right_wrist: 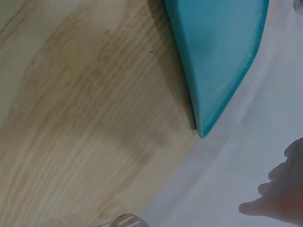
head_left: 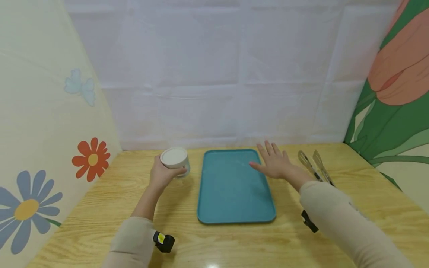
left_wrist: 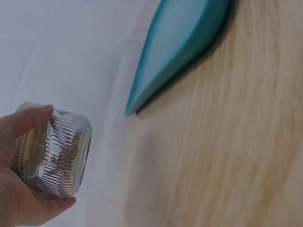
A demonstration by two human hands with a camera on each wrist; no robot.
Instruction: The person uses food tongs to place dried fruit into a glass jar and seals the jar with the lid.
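Observation:
A ribbed clear glass jar (left_wrist: 64, 153) with a white lid (head_left: 174, 156) is in my left hand (head_left: 162, 174), whose thumb and fingers wrap its sides. In the left wrist view the jar looks raised off the table. Right of it lies a blue rectangular tray (head_left: 236, 190) on the wooden table. My right hand (head_left: 273, 163) hovers over the tray's far right edge, fingers straight and spread, holding nothing. Part of that hand also shows at the lower right of the right wrist view.
Two metal utensils with dark handles, a whisk-like one (head_left: 305, 160) and a slotted turner (head_left: 319, 160), lie right of the tray, partly behind the right forearm. A white cloth backdrop (head_left: 214, 74) rises behind the table (head_left: 234, 245). Flower-printed panels flank both sides.

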